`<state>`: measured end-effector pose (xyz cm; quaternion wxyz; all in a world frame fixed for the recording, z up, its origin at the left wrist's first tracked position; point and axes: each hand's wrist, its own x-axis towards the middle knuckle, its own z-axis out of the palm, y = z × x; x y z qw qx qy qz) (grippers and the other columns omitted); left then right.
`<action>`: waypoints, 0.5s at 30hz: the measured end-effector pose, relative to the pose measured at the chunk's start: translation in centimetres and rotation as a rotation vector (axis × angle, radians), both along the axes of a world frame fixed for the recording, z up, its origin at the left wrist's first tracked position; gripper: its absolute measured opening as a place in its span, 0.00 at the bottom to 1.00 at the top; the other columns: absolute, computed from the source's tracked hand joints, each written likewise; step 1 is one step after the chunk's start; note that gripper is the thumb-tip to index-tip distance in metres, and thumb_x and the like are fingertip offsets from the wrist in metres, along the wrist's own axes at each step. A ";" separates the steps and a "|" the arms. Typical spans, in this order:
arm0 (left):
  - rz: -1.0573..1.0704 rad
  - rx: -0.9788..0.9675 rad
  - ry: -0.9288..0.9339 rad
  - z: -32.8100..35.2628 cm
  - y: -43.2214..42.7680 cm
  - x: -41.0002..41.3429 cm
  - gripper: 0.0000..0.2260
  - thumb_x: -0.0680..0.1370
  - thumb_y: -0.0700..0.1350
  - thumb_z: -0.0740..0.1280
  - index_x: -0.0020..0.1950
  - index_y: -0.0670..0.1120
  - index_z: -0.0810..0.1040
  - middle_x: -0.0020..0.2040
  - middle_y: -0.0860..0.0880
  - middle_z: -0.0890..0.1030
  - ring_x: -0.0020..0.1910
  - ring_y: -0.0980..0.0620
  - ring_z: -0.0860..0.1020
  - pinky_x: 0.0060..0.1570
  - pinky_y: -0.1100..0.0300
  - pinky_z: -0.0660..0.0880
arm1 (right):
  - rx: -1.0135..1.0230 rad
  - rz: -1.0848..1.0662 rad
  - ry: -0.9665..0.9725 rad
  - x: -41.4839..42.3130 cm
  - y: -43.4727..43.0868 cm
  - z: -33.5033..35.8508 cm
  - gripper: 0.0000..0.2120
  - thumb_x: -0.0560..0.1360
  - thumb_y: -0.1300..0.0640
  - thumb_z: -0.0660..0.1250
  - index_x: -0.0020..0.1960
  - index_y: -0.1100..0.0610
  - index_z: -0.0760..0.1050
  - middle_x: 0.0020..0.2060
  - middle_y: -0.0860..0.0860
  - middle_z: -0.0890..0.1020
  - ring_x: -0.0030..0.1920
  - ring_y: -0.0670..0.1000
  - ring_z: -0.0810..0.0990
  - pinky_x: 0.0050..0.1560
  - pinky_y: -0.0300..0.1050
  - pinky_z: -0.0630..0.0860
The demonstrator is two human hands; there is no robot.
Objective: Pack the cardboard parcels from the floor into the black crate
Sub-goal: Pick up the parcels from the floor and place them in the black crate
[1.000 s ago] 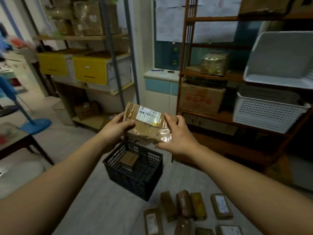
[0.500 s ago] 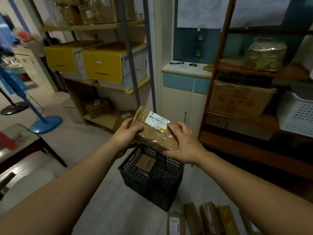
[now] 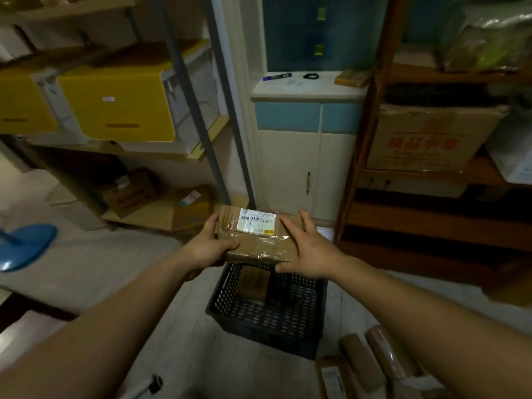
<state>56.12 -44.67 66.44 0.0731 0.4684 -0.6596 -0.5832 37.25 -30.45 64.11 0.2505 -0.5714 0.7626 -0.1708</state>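
Clasping one parcel above one black crate: left hand, right hand.

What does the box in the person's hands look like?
The parcel is a flat brown cardboard box wrapped in shiny clear tape, with a white barcode label on top. It is held roughly level above the black crate. The left hand grips its left end, thumb on top; the right hand holds its right end.
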 end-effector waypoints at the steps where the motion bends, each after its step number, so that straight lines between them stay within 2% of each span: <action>1: -0.049 0.013 0.007 -0.7 -1.7 0.0 0.38 0.76 0.40 0.68 0.76 0.60 0.49 0.68 0.45 0.70 0.52 0.49 0.77 0.44 0.57 0.76 | 0.005 -0.045 -0.014 0.4 -1.1 -0.7 0.53 0.66 0.41 0.75 0.76 0.41 0.40 0.76 0.51 0.34 0.76 0.59 0.52 0.72 0.49 0.58; 5: -0.198 0.048 0.006 -3.2 -9.1 0.7 0.35 0.77 0.41 0.66 0.76 0.61 0.50 0.67 0.47 0.70 0.53 0.50 0.76 0.42 0.59 0.75 | -0.014 -0.174 -0.010 2.8 -6.1 -3.5 0.55 0.63 0.41 0.76 0.76 0.42 0.42 0.73 0.48 0.48 0.73 0.57 0.57 0.70 0.51 0.64; 10: -0.298 0.115 -0.020 -6.1 -15.1 1.7 0.35 0.78 0.39 0.64 0.77 0.57 0.49 0.69 0.44 0.69 0.54 0.49 0.74 0.40 0.62 0.74 | 0.073 -0.212 -0.007 6.3 -10.0 -5.8 0.53 0.66 0.41 0.74 0.76 0.43 0.41 0.75 0.48 0.45 0.75 0.56 0.50 0.70 0.50 0.60; 12: -0.349 0.135 -0.028 -7.5 -16.1 1.1 0.34 0.78 0.38 0.64 0.77 0.55 0.50 0.69 0.43 0.70 0.54 0.48 0.74 0.45 0.60 0.76 | 0.109 -0.239 -0.011 6.7 -10.6 -7.0 0.52 0.66 0.40 0.74 0.76 0.43 0.41 0.74 0.47 0.46 0.74 0.55 0.51 0.71 0.50 0.60; 15: -0.375 0.164 -0.048 -10.2 -16.9 -0.6 0.34 0.77 0.38 0.65 0.76 0.57 0.50 0.67 0.45 0.70 0.60 0.43 0.74 0.59 0.46 0.75 | 0.160 -0.274 -0.010 6.2 -10.8 -9.7 0.53 0.65 0.38 0.73 0.76 0.43 0.40 0.75 0.47 0.46 0.75 0.56 0.50 0.73 0.53 0.60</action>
